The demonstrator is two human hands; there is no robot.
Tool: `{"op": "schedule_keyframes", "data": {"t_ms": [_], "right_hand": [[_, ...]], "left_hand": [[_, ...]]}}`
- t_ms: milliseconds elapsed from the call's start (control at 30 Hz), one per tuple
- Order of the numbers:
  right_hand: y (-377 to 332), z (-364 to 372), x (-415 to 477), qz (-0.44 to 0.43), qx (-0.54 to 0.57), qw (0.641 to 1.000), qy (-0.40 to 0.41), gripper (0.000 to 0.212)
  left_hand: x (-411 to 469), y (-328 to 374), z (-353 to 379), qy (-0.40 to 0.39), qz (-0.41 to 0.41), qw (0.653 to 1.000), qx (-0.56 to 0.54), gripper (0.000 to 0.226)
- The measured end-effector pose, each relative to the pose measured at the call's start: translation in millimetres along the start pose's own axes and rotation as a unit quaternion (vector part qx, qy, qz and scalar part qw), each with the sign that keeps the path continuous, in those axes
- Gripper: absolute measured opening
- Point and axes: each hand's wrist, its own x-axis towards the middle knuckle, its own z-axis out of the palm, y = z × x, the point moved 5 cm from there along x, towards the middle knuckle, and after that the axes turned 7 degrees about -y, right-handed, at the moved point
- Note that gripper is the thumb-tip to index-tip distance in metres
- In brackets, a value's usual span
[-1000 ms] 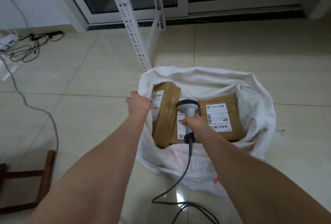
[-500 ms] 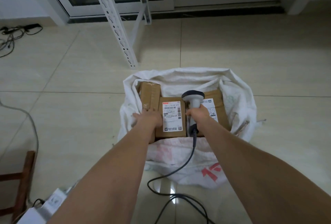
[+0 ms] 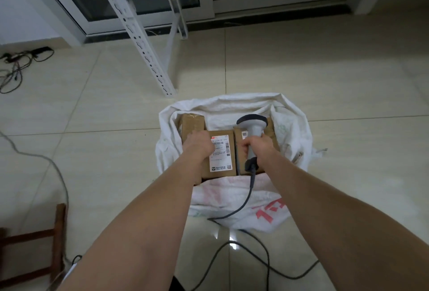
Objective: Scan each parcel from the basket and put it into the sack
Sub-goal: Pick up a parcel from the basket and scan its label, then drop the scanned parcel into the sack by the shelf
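A white woven sack (image 3: 292,128) lies open on the tiled floor, with three brown cardboard parcels inside. The left parcel (image 3: 192,122) stands on edge. The middle parcel (image 3: 221,163) lies flat, its white shipping label facing up. My left hand (image 3: 199,146) holds the left part of this parcel, its fingers curled over the top beside the label. My right hand (image 3: 258,149) grips the handle of a grey barcode scanner (image 3: 253,125). The scanner's head hangs over the right parcel (image 3: 272,144), which is partly hidden. No basket is in view.
The scanner's dark cable (image 3: 248,200) runs over the sack's near edge and loops on the floor. A white perforated shelf leg (image 3: 144,46) stands just behind the sack. Loose cables (image 3: 14,67) lie far left, and a brown wooden frame (image 3: 58,232) is at bottom left.
My left hand left the sack's rim, took the labelled parcel by its left side and now lies over its top. The scanner stayed over the right parcel.
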Motion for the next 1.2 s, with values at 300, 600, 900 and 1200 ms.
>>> {"op": "schedule_keyframes", "data": {"t_ms": [300, 600, 900, 1200], "right_hand": [[-68.4, -44.7, -140.1, 0.073, 0.156, 0.984, 0.042, 0.024], [-175.5, -126.6, -334.6, -0.009, 0.202, 0.976, 0.086, 0.013], [-245.8, -206.9, -519.6, -0.061, 0.330, 0.934, 0.123, 0.014], [-248.5, -316.0, -656.3, -0.125, 0.413, 0.873, 0.229, 0.011]], "left_hand": [[-115.9, 80.3, -101.7, -0.042, 0.083, 0.996, -0.012, 0.037], [-275.6, 195.8, -239.4, -0.043, 0.163, 0.986, 0.001, 0.037], [-431.4, 311.0, -333.4, -0.032, 0.272, 0.959, 0.067, 0.044], [-566.8, 432.6, -341.6, -0.004, 0.388, 0.910, 0.145, 0.048]]}}
